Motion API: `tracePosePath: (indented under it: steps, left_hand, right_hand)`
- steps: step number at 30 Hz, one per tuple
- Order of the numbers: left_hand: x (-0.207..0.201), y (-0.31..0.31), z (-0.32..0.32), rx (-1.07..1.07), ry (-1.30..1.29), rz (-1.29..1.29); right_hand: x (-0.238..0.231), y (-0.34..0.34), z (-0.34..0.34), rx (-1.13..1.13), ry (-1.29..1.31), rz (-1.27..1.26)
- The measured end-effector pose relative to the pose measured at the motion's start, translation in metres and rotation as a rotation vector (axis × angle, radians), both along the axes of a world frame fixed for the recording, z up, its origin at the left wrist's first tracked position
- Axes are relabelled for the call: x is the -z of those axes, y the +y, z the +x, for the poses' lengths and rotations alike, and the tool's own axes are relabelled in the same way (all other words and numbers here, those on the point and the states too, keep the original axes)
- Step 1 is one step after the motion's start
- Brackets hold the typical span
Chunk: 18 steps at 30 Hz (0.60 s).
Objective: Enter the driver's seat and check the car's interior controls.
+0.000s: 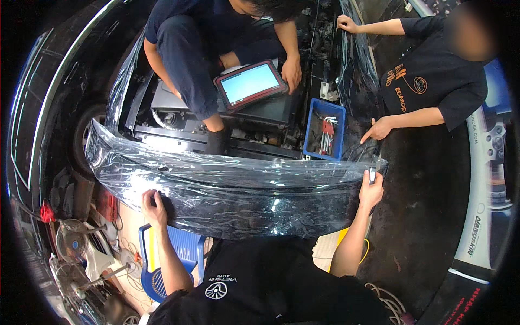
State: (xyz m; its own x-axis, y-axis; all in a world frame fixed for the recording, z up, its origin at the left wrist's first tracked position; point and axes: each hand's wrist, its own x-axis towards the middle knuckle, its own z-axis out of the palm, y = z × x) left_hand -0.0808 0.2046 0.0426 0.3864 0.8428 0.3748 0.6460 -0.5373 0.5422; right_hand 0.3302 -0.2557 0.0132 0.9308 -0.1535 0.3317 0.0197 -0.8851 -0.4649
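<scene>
A black vehicle panel wrapped in wrinkled clear plastic film (244, 187) curves across in front of me. At its near left edge is my left hand (154, 210), its fingers curled and closed; what they hold, if anything, is hidden. My right hand (371, 190) is closed around a small grey-and-white object (372, 174) at the panel's right end. Its kind is too small to tell. Just beyond the panel, a blue plastic tray (307, 135) holds hex keys (327, 135), some in a red holder.
Beyond the panel, a person (184, 59) sits with a tablet (252, 84) in a red-and-black case. At right, another person (428, 76) points with a hand (376, 130) near the tray. A blue chair (181, 252) and fans (73, 241) stand at lower left.
</scene>
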Motion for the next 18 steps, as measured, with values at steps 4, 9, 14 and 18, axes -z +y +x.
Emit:
tracePosePath:
  steps: [4,9,14,18]
  left_hand:
    - [-0.0012,-0.0007,0.0006,0.008,-0.002,0.017]
    - [0.0002,0.0001,-0.0009,0.015,-0.003,0.029]
    - [-0.0008,-0.0006,-0.0008,0.013,-0.002,0.023]
    - [0.0037,0.0011,-0.0034,0.014,-0.003,0.024]
  right_hand:
    - [0.0,0.0003,0.0001,-0.002,-0.008,-0.019]
    - [0.0026,-0.0024,0.0004,-0.008,-0.014,-0.006]
    - [0.0027,-0.0027,-0.0002,0.004,0.004,-0.005]
    - [0.0021,-0.0016,-0.0001,0.0,-0.012,-0.008]
